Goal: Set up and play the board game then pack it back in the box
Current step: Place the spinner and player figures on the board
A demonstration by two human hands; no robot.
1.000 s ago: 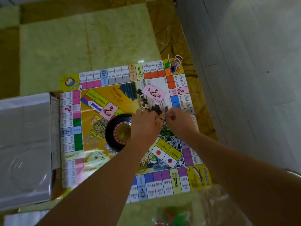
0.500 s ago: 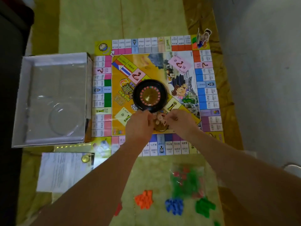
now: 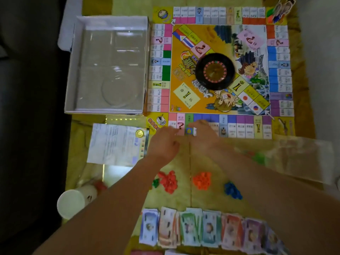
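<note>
Looks like mid-setup, with both hands down at the near edge of the game board (image 3: 244, 126), around the green square next to the red question mark. Got a small blue-and-white piece (image 3: 191, 131) pinched in the right hand's (image 3: 204, 135) grip, fingertips closed on it, right over that edge row. Can't tell the left hand's (image 3: 163, 142) grip: curled fingers, tips just beside the piece, maybe helping, maybe holding nothing.

Worth worrying about a few things. Easy to fumble something that tiny between two sets of fingers and lose it off the board's near edge, down into the red houses (image 3: 169, 181) or orange houses (image 3: 202, 180) just behind the wrists. Also plenty to sweep with those forearms: blue houses (image 3: 232, 190) just beside the right one, the row of play money (image 3: 202, 229) along the bench's near edge, the white cup (image 3: 70, 203) by the near-left corner. Could nudge the board too and send the die (image 3: 224, 96) or the roulette wheel (image 3: 214, 70) in the middle skidding. Got the box (image 3: 73, 70) sitting open off the board's left edge, nothing packed yet, so probably a long way to go.
</note>
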